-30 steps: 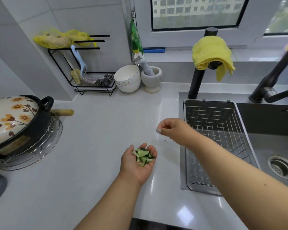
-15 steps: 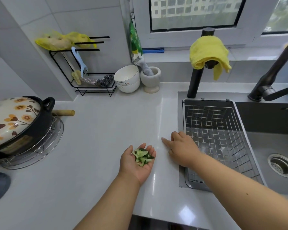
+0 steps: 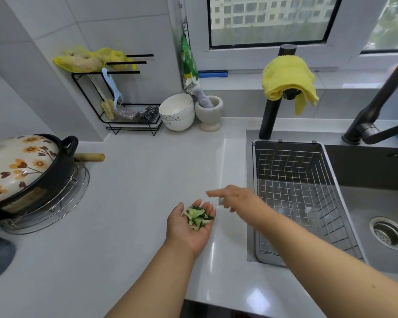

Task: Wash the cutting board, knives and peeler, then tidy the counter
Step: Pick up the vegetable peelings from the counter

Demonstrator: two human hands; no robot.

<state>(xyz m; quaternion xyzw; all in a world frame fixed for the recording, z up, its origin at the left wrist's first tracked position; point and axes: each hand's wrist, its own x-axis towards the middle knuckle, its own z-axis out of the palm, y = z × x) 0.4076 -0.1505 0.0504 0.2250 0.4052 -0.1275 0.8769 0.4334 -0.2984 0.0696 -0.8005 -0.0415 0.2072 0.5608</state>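
Two hands over one worktop, left hand palm-up cupping green peelings, right hand at 2 o'clock, fingers loosely extended, blurred, one wire basket at 3 o'clock

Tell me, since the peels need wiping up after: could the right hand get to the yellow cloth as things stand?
Probably yes. The right hand holds nothing, and only bare counter and the basket lie between it and the cloth.
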